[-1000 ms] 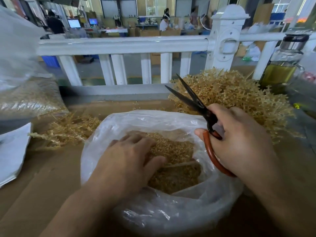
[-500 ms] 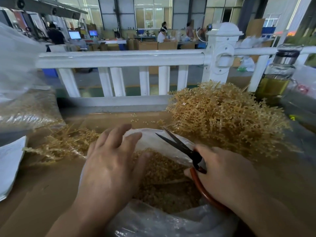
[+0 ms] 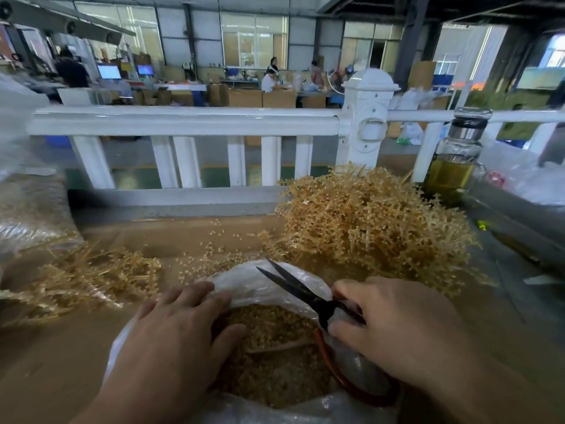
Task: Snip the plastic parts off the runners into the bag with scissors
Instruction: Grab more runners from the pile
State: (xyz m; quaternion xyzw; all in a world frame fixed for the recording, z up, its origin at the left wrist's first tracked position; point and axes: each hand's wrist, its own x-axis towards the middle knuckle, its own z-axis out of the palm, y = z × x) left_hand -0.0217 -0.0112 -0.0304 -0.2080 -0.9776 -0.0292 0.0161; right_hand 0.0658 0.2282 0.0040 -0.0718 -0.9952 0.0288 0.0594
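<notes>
A clear plastic bag (image 3: 253,281) lies open in front of me, filled with small tan snipped parts (image 3: 275,362). My left hand (image 3: 177,335) rests on the bag's left rim, fingers spread and thumb over the parts. My right hand (image 3: 394,328) grips the red-handled scissors (image 3: 305,293), blades slightly apart and pointing up-left over the bag's far edge. A big heap of tan runners (image 3: 370,228) with parts still attached sits behind the bag at the right. A flatter pile of runners (image 3: 82,276) lies at the left.
Loose parts (image 3: 214,255) are scattered on the brown cardboard surface (image 3: 55,362). A white railing (image 3: 189,123) runs across behind. A glass bottle with yellow liquid (image 3: 452,160) stands at the right; a filled plastic bag (image 3: 27,203) sits at the far left.
The view tilted up, so the bag sits lower in frame. My left hand came out of the parts onto the bag's left rim. The scissors dropped lower over the bag.
</notes>
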